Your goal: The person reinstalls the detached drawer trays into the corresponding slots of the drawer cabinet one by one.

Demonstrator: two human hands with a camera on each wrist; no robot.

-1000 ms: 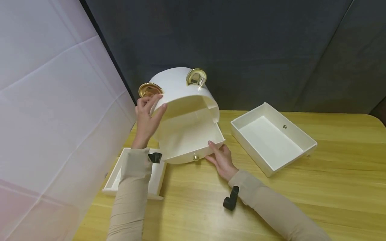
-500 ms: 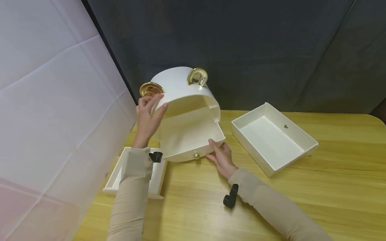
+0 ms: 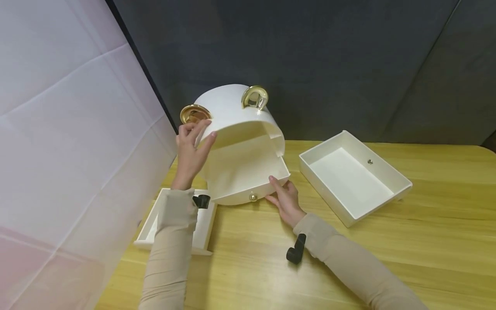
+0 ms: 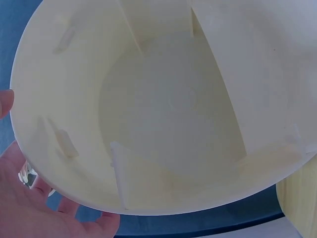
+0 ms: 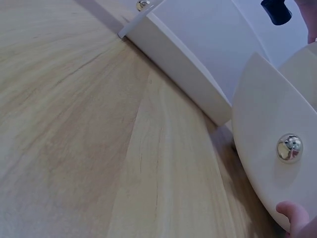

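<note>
So nearest to you there's a shallow white drawer (image 3: 201, 224) lying on the counter (image 3: 387, 258) under your left forearm, already out of the cabinet. Just past that, your right hand (image 3: 286, 202) is resting at the front right corner of the bottom drawer (image 3: 248, 181), fingers fairly straight and touching its curved front near the little gold knob (image 3: 253, 197); it's pressing or steadying more than clamping. That drawer is sticking partway out of the round white cabinet (image 3: 232, 107), which is standing at the back left of the counter. Your left hand (image 3: 191, 148) is up on the cabinet's left rim, fingers curled over the edge right by the left gold ear (image 3: 195, 114), so that grip is properly wrapped on the shell. Off to the right, well apart, the bigger drawer (image 3: 354, 176) is sitting empty on the counter.

Judging by this, two drawers are out and the last one is midway, neither fully in nor fully out.
</note>
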